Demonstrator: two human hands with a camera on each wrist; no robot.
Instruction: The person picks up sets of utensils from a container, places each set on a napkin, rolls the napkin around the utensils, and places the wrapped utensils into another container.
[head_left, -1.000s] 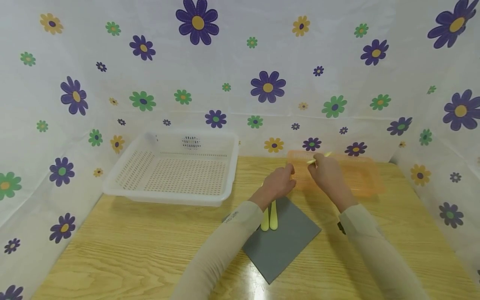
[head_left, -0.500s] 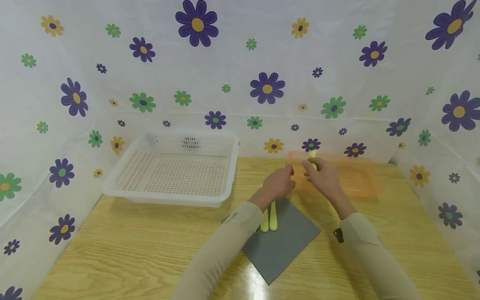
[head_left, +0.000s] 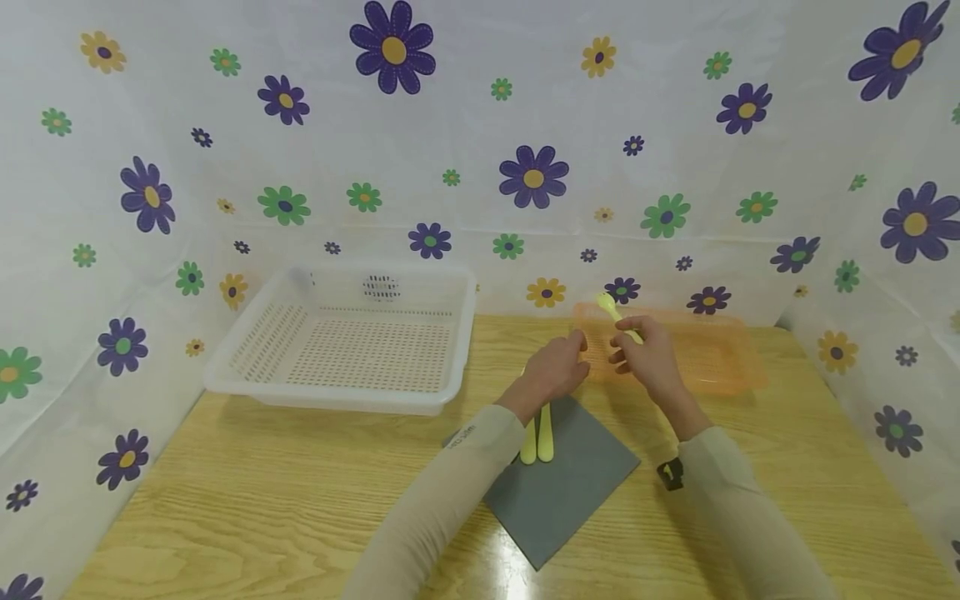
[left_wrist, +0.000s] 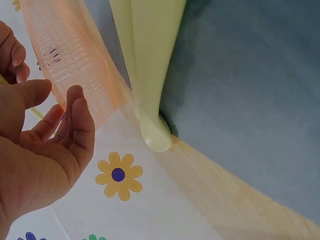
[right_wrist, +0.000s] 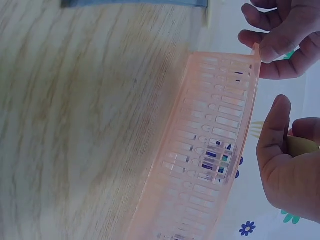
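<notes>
My left hand [head_left: 557, 367] pinches the left rim corner of the orange slotted basket [head_left: 723, 358]; the right wrist view shows the thumb on that rim. Held in the curled fingers of my right hand [head_left: 651, 354] is a pale yellow fork [head_left: 607, 303], raised over the basket's left part with its head pointing up and left. Its tines [right_wrist: 257, 129] show in the right wrist view. Two pale yellow utensils [head_left: 546, 442] lie side by side on a grey square mat [head_left: 570, 492] below my left wrist, which hides their far ends; one rounded end [left_wrist: 156, 137] shows in the left wrist view.
A large white perforated basket [head_left: 337, 398] stands at the back left of the wooden table [head_left: 300, 500]. Behind and at both sides hangs a white flower-printed sheet [head_left: 450, 125], close behind the orange basket. A small black object [head_left: 671, 473] is at the right sleeve.
The fork has turned in my right hand from lying sideways to pointing up and left, as the fingers shifted along it. My left hand has stayed at the basket's rim.
</notes>
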